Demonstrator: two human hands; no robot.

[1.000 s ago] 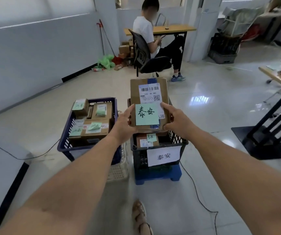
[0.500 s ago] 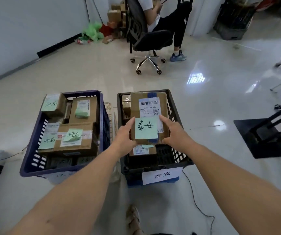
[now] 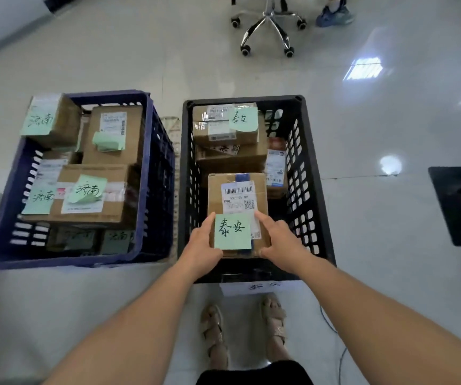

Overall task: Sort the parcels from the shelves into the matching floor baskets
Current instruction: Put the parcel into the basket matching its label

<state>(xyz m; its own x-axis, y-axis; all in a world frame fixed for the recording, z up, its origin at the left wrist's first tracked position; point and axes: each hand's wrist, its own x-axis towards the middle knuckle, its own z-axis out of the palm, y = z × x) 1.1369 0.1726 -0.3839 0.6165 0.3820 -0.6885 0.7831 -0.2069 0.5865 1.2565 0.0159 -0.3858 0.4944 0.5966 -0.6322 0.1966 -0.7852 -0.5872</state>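
Observation:
I hold a brown cardboard parcel [image 3: 237, 190] with a white barcode label and a green note reading 泰安. My left hand [image 3: 203, 250] grips its left edge and my right hand [image 3: 279, 243] its right edge. The parcel is low inside the near end of the black floor basket [image 3: 311, 195], whose front carries a white 泰安 sign [image 3: 261, 287]. More parcels [image 3: 225, 134] with a green 泰安 note lie at the basket's far end. To the left stands the blue basket [image 3: 151, 173], full of parcels [image 3: 96, 190] tagged 济南.
An office chair base [image 3: 268, 26] and a seated person's blue shoe [image 3: 332, 15] are on the glossy floor beyond the baskets. A black table foot [image 3: 460, 204] lies at the right. My sandalled feet [image 3: 215, 337] stand just before the black basket. A cable [image 3: 340, 354] trails right.
The parcel has gone down from above the black basket into its near end, with both hands still on it. My view has tilted downward and closer over the baskets.

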